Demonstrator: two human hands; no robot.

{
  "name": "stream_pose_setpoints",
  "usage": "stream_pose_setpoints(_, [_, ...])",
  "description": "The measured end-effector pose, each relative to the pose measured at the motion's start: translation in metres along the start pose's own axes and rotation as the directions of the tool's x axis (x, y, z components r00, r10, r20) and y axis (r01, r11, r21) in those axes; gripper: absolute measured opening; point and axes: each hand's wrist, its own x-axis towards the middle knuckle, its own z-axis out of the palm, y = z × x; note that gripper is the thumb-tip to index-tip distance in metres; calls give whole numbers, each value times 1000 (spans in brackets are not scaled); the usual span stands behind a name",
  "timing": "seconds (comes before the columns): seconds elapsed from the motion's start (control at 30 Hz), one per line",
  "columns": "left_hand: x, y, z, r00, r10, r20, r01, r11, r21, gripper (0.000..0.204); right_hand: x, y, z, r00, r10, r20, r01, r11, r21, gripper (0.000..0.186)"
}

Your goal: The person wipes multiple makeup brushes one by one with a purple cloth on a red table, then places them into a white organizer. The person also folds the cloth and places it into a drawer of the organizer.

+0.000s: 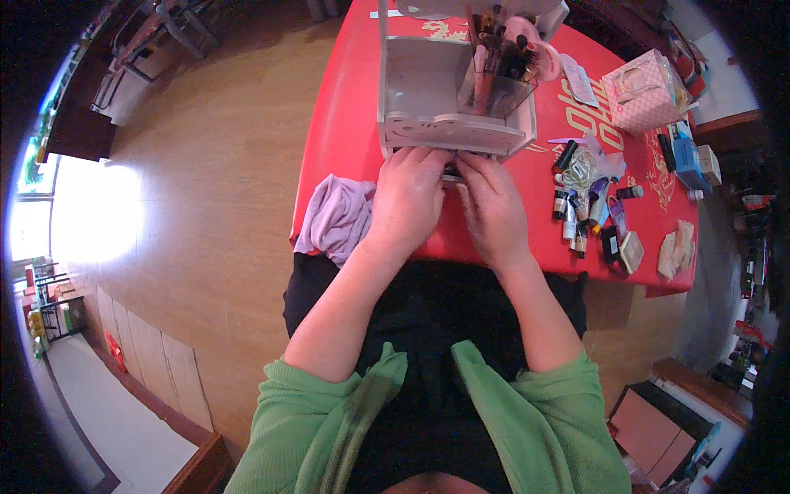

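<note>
A pale pink-white makeup organizer [457, 130] with a scalloped, cut-out front rail stands at the near side of the table. Low on its front, a drawer [450, 176] is slightly pulled out, with something dark inside. My left hand [409, 193] bends its fingers over the left part of this drawer. From the right, my right hand [495, 202] curls its fingers over the drawer too, thumb side close to the left hand. The fingertips of both hands are hidden at the drawer opening. A clear holder full of makeup brushes [510, 62] sits in the organizer above.
A crumpled lilac cloth [336, 216] lies left of my hands on the red-covered table [543, 235]. To the right are several small cosmetic bottles and tubes [583, 202], a coiled cable [578, 167], a pink checked box [643, 92] and a beige cloth [676, 249].
</note>
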Motion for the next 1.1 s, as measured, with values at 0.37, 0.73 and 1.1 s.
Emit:
stream_pose_setpoints(0.37, [-8,2,-2,992,13,125,-32,988,153,40,2,-3,8,997,-30,74,50,958,-281,42])
stream_pose_setpoints(0.73, [-9,3,1,995,56,87,-72,979,191,40,-15,3,-5,999,41,-8,-41,951,-307,35])
stream_pose_setpoints(1.1, [-11,-9,-15,991,29,129,-31,999,11,40,-11,17,11,1000,17,6,-13,908,-418,38])
